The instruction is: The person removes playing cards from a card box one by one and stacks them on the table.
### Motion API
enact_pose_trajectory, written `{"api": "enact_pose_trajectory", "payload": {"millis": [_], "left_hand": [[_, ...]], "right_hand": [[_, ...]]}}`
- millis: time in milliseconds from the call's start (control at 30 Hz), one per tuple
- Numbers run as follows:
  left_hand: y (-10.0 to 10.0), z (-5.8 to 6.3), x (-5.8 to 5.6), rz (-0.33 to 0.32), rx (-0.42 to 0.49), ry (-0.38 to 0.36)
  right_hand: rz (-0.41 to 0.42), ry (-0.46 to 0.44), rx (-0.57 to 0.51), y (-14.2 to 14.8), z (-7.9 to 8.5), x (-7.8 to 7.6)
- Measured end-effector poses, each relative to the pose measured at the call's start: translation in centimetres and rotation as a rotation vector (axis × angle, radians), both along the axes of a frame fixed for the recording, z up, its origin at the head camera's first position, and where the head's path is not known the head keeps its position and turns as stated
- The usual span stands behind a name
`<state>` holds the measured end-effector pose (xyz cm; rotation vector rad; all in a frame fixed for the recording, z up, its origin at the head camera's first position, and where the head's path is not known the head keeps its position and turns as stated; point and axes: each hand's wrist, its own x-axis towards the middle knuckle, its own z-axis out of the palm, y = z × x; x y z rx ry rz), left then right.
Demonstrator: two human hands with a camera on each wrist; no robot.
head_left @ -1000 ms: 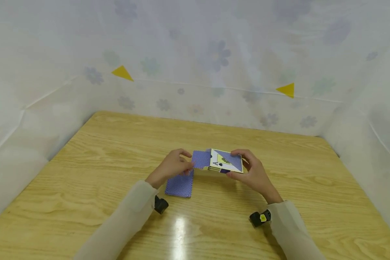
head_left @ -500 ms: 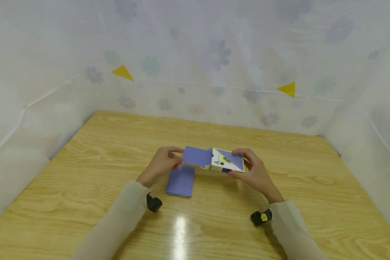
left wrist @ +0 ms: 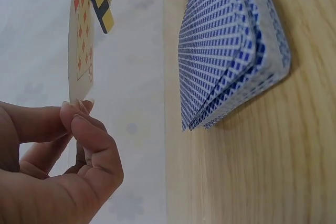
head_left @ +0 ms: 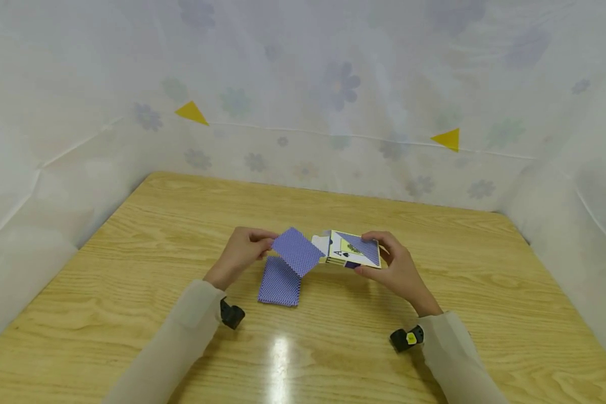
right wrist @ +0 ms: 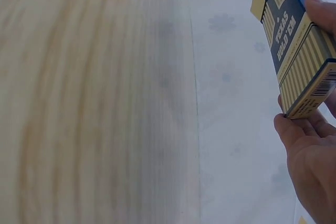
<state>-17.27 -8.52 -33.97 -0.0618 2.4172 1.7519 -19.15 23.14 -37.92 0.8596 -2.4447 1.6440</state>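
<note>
Head view: pinched at one corner in the left hand (head_left: 240,251), a single playing card (head_left: 297,251), blue-patterned back upward, held on the diagonal above the table (head_left: 131,252). Thumb and fingertips together, clamped on that corner. Partly behind the card, flat on the wood, a stack of cards (head_left: 279,289) with the same blue back. In the right hand (head_left: 396,274), clamped between thumb and fingers, a card box (head_left: 356,248), up off the table, white flap (head_left: 320,243) toward the card; contact between card and flap impossible to tell. On the upper face of the box, a legible "A" and a black spade.

Left wrist view: on the card's face, red diamonds and a red corner index, apparently 8. Right wrist view: on the striped side of the box, a dark blue panel (right wrist: 286,32) lettered "TEXAS HOLD 'EM" in white; on the end, a barcode (right wrist: 323,85) beside print too small to read. On the right sleeve's black wrist camera (head_left: 399,341), a yellow sticker (head_left: 411,338), its marking unreadable. Beyond the table, white sheeting (head_left: 283,73) with faint flowers and two yellow triangles (head_left: 192,113).
</note>
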Motion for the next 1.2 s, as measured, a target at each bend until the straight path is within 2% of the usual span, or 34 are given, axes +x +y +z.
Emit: {"api": "enact_pose_trajectory", "payload": {"millis": [200,433,700,933,1200], "left_hand": [[-0.2,-0.1,-0.2,0.000,-0.054,0.007],[-0.2,-0.2,-0.4,-0.032,-0.113,0.025],[-0.1,-0.3,-0.6,-0.045,-0.137,0.023],[-0.3,-0.6,-0.9,-0.078,-0.177,0.020],[-0.6,-1.5,-1.5,-0.150,-0.205,-0.036]], "right_hand": [[-0.002,-0.003,0.003,0.0,0.0,0.0],[-0.006,-0.008,0.003,0.0,0.0,0.0],[-0.012,-0.009,0.004,0.1,0.0,0.0],[-0.006,-0.006,-0.005,0.1,0.0,0.1],[0.007,-0.001,-0.009,-0.1,0.1,0.2]]}}
